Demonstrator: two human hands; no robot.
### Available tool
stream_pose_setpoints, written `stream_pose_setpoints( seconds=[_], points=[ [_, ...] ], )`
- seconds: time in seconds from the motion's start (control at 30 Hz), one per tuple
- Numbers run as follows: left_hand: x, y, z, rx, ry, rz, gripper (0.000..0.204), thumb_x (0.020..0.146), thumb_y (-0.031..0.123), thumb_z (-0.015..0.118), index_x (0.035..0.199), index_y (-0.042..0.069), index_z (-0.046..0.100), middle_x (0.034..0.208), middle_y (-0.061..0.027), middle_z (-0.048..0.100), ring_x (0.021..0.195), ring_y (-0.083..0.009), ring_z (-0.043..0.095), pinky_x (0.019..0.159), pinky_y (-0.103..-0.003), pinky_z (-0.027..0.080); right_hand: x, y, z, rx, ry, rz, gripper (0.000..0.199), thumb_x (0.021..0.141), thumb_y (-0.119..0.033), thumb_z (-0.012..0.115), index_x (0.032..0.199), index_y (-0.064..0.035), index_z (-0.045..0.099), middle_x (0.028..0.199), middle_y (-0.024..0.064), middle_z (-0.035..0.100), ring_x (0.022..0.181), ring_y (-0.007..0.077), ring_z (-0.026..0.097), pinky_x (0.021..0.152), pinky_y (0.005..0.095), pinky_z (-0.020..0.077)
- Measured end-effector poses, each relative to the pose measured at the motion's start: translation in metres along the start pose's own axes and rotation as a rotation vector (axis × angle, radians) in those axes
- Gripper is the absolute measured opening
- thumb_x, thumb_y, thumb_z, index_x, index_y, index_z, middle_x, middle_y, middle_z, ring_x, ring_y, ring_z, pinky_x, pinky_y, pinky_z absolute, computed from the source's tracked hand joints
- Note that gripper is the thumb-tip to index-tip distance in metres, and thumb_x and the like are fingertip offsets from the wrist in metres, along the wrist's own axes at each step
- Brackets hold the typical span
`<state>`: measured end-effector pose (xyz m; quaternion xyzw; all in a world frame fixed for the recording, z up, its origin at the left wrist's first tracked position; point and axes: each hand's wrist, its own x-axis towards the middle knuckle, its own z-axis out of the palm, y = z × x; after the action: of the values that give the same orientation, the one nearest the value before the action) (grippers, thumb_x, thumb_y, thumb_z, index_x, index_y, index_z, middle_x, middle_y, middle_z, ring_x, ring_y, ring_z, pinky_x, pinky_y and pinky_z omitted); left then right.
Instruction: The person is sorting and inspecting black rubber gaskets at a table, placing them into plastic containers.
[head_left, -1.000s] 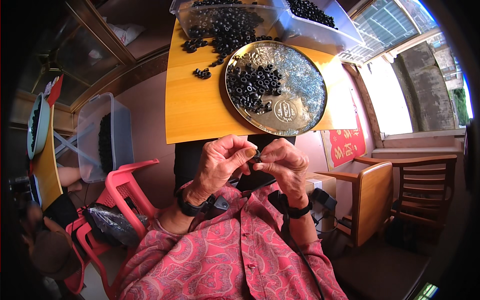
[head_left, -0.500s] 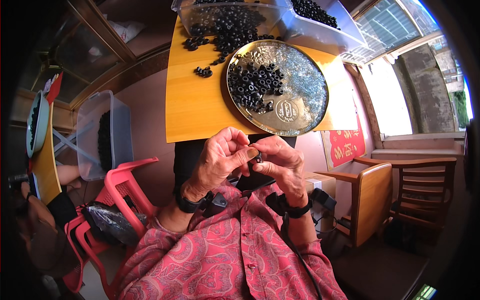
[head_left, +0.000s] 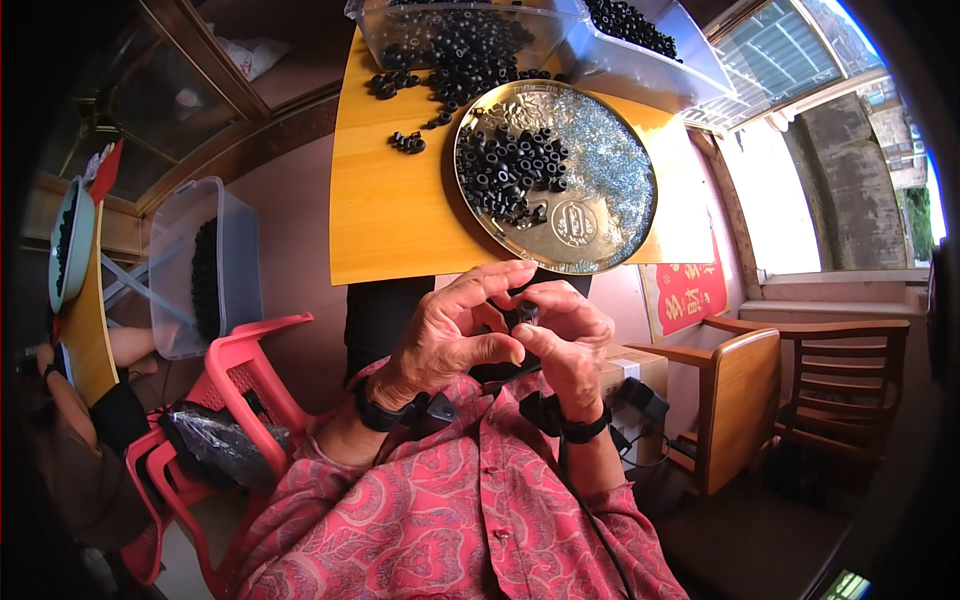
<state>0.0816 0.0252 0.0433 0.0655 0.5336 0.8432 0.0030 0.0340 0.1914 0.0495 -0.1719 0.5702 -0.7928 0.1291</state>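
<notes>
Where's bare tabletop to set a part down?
Free: the yellow table left of the metal tray, below the loose black rings, down to the near edge. Crowded: the far edge, with ring piles and clear bins. Both hands pinch a small black part below the edge.

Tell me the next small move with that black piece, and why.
Probably finish seating the small black piece with the fingertips: both the left hand and right hand pinch it together close to the chest, well short of the metal tray holding the black rings.
</notes>
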Motion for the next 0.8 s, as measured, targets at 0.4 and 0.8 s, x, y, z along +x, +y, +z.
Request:
stream_pose_setpoints(
  seconds=[0.4, 0.8],
  points=[
    [-0.001, 0.002, 0.008, 0.096, 0.046, 0.099, 0.052, 0.077, 0.016, 0.080, 0.124, 0.001, 0.063, 0.126, -0.0128, 0.063, 0.107, -0.0142, 0.058, 0.098, -0.031, 0.043, -0.003, -0.003, 0.012, 0.107, 0.031, -0.016, 0.026, 0.073, 0.008, 0.076, 0.097, 0.0020, 0.067, 0.099, 0.0088, 0.063, 0.086, 0.0133, 0.057, 0.076, 0.0264, 0.0462],
    [-0.002, 0.004, 0.008, -0.160, 0.073, -0.044, 0.034, 0.091, 0.010, 0.065, 0.125, 0.003, 0.062, 0.127, -0.0105, 0.057, 0.111, -0.0140, 0.055, 0.088, -0.026, 0.052, -0.002, -0.007, -0.001, -0.044, -0.057, -0.090, 0.033, 0.074, 0.003, 0.078, 0.105, 0.0022, 0.069, 0.103, 0.0125, 0.064, 0.085, 0.0159, 0.059, 0.075, 0.0281, 0.0479]
  ],
)
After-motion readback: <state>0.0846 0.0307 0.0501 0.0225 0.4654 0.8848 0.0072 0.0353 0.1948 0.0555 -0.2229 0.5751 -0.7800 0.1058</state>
